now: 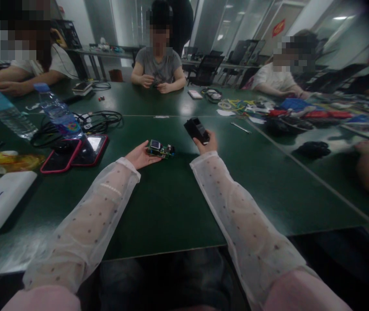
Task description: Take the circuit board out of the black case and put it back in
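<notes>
The left fingers [146,160] grasp a green circuit board [161,149], palm under it; the right fingers [196,141] grip a black case [197,129] just beside. Both are above the desk [158,207], in from its near edge. Toward its left edge lie two phones [61,156] [90,150]; a wrench [241,127] lies beyond the right hand [207,143], farther from the near edge.

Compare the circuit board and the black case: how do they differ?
The circuit board shows exposed green parts and a small dark screen; the black case is dark all over. The circuit board looks thinner, the black case bulkier. Both are held in hands: left and right respectively.
</notes>
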